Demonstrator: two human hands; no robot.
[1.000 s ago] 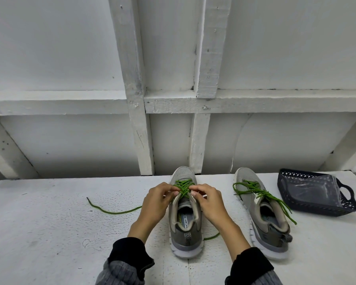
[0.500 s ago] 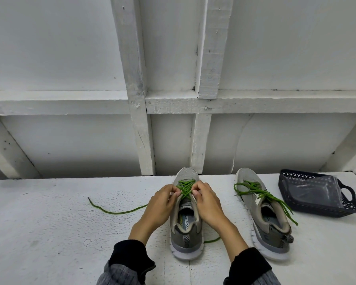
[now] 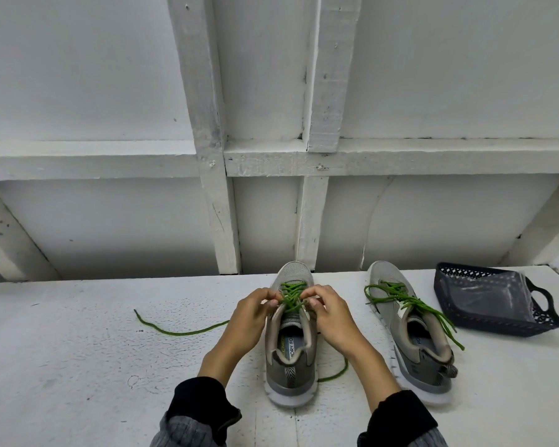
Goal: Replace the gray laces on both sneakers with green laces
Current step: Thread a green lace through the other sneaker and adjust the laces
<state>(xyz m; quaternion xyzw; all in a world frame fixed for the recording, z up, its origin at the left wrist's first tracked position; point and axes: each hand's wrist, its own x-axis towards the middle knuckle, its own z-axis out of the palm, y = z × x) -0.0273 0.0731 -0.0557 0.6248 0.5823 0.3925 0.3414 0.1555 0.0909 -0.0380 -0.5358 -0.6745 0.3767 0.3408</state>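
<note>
L hand & R hand, fingers curled, pinch green woven lace atop middle gray mesh sneaker on white table; exact grip prob. hidden.

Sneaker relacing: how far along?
Done: the right sneaker carries green lacing, ends loose. In hand: left hand and right hand pinch the green lace on the left sneaker, its ends trailing on the table. Left: finish threading and probably tidy the ends. No gray laces visible.
</note>
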